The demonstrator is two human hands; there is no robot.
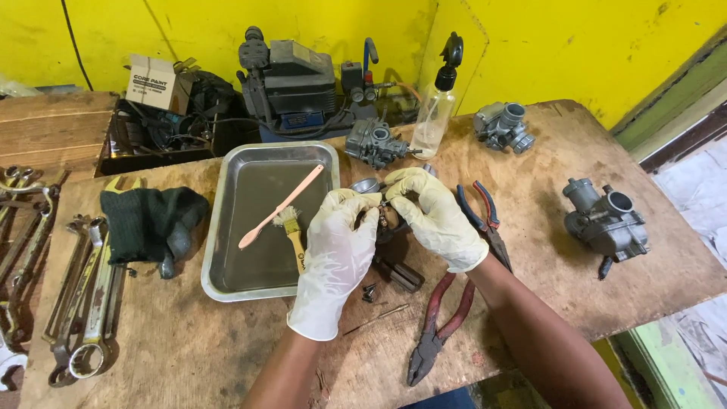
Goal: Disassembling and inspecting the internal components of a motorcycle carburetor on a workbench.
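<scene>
Both hands wear pale latex gloves and meet above the middle of the wooden bench [189,348]. My left hand [333,254] and my right hand [433,214] together grip a small carburetor part [388,220], brass and dark metal, mostly hidden by the fingers. A round metal cap [365,185] shows just behind the left fingers. Small dark parts [397,274] and screws lie on the bench below the hands.
A steel tray [227,265] on the left holds a pink toothbrush [280,206] and a paintbrush [291,231]. Red pliers [439,326], blue-red pliers [485,220], three carburetors [606,220] [503,126] [375,142], a spray bottle [435,113], wrenches [87,303], a dark cloth [148,220] lie around.
</scene>
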